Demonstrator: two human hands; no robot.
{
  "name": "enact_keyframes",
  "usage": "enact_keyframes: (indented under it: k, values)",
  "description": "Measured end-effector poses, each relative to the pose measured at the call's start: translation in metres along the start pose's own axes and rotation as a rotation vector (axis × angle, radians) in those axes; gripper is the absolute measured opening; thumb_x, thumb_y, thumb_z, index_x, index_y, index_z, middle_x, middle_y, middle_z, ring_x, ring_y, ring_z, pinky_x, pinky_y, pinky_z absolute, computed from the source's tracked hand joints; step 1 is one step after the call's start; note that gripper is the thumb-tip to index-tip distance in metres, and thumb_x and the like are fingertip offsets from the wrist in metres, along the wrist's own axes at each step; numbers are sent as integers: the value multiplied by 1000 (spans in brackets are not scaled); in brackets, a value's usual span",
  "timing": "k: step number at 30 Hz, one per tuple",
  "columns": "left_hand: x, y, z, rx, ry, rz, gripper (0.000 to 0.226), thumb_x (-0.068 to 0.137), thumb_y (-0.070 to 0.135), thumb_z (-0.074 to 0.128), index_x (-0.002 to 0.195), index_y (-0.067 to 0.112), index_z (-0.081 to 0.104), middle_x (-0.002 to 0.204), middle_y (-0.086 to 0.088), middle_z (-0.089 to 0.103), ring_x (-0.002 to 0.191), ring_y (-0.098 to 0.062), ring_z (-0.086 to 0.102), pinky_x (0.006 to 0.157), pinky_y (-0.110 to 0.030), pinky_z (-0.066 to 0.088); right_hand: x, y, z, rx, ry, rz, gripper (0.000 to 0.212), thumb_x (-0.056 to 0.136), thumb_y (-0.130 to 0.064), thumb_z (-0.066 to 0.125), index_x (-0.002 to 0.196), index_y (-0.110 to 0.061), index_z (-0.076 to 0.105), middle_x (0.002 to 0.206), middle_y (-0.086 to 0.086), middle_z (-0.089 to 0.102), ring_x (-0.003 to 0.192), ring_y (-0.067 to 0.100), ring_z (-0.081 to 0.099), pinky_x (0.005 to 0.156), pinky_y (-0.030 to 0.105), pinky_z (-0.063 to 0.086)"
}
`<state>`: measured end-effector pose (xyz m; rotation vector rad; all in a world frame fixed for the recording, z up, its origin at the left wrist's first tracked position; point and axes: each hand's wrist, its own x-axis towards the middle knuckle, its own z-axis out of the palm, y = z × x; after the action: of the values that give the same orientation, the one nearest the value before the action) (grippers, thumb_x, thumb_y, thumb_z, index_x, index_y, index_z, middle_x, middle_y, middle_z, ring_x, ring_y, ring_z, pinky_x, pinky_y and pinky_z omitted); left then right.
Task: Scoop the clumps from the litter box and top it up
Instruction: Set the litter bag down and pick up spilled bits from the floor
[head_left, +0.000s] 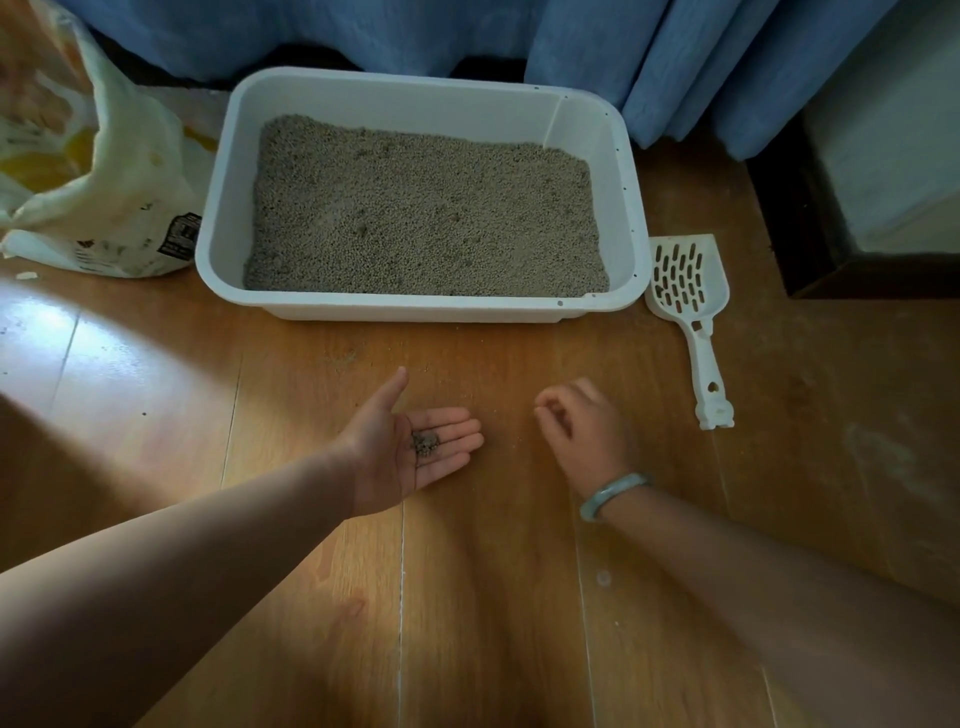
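Resting on spread, palm-up left hand (382, 452): small litter clump (426, 444); right hand (587, 434) just beside, fingers loosely curled; litter box (415, 307) beyond both.

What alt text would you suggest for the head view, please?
A left hand, palm up, carries a few litter grains over a wooden floor; the right hand hovers beside it, fingers loosely curled. Beyond lie a filled litter box, a scoop and an open bag.
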<state>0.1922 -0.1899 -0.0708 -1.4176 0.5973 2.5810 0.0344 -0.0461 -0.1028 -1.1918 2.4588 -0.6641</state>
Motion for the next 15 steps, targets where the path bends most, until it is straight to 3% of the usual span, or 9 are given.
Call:
enact_keyframes:
  k: [3,8,15]
  values:
    - [-1,1,-1,0,-2,0,77,92,64,28,119,-2,57,113,-18,67,103,-25,67,84,-34,56,7,24,-12,-126,-11,150,13,90,-28,55,99,-23,63,97,-9,53,83,13,57,73,28,52]
    - [1,1,-1,-1,2,-7,77,91,65,28,120,-2,56,114,-18,67,104,-25,66,86,-34,55,13,27,-15,-205,-13,7,16,88,-29,59,101,-22,66,98,-5,59,89,12,53,79,32,49]
    - [2,0,-2,-6,9,-3,78,91,65,29,118,-2,57,113,-18,67,104,-25,66,86,-33,55,16,25,-6,-289,-34,-80,11,90,-23,56,85,-19,65,86,-4,59,81,15,53,74,31,44]
